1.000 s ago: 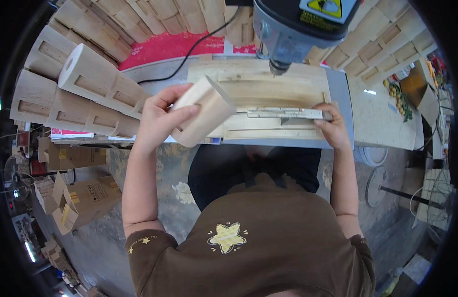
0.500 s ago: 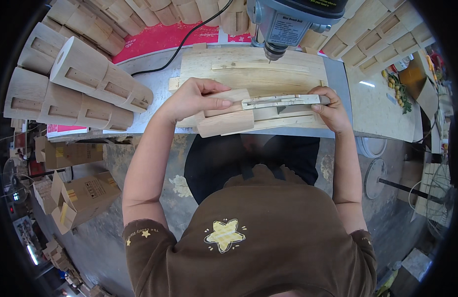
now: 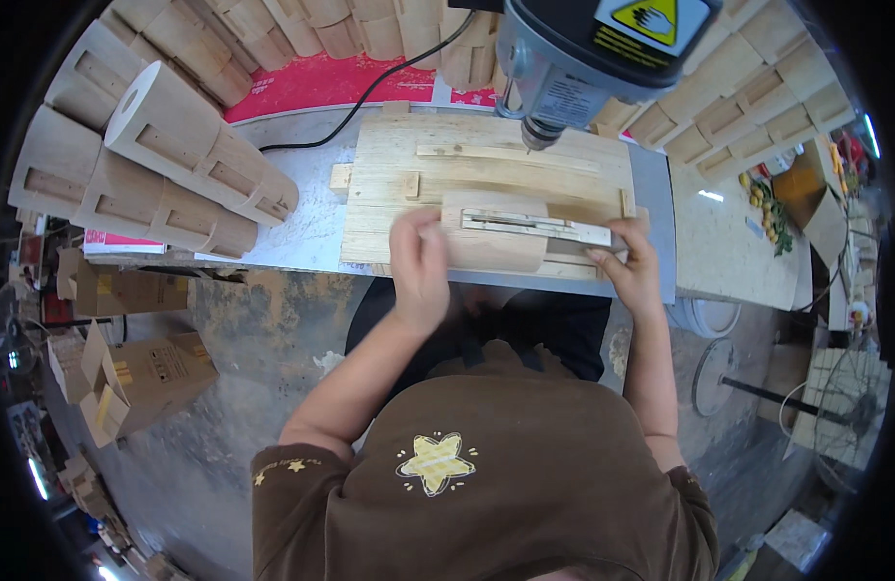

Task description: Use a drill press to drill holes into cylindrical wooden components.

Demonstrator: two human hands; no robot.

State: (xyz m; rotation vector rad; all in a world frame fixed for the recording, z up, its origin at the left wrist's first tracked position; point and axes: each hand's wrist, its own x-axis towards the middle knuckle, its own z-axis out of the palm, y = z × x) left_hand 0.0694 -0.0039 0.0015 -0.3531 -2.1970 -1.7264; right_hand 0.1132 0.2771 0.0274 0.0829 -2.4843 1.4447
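A short wooden cylinder (image 3: 494, 254) lies on its side on the plywood board (image 3: 389, 143), beneath and in front of the drill. A narrow, pale slotted strip (image 3: 536, 225) lies lengthwise along the cylinder's top and sticks out past its right end. My right hand (image 3: 631, 266) is closed on that outer end, thumb at the near side and fingers at the far side. Beside the cylinder's left end is my left hand (image 3: 420, 276), its fingers bent and smeared by motion. Whether it touches the wood, I cannot tell.
A small bench drill (image 3: 573, 68) stands over the board, its chuck (image 3: 542, 134) pointing down. Thin wooden strips (image 3: 505, 160) are fixed across the board. Stacked slotted wooden cylinders (image 3: 200, 145) stand at left, with more behind. A black cable (image 3: 355, 102) crosses the bench. Cardboard boxes (image 3: 157, 373) sit below left.
The cylinder has turned and shifted along the board, with the strip now lying over it. My left hand has come off its earlier grip and moved right and nearer; my right hand still holds the strip.
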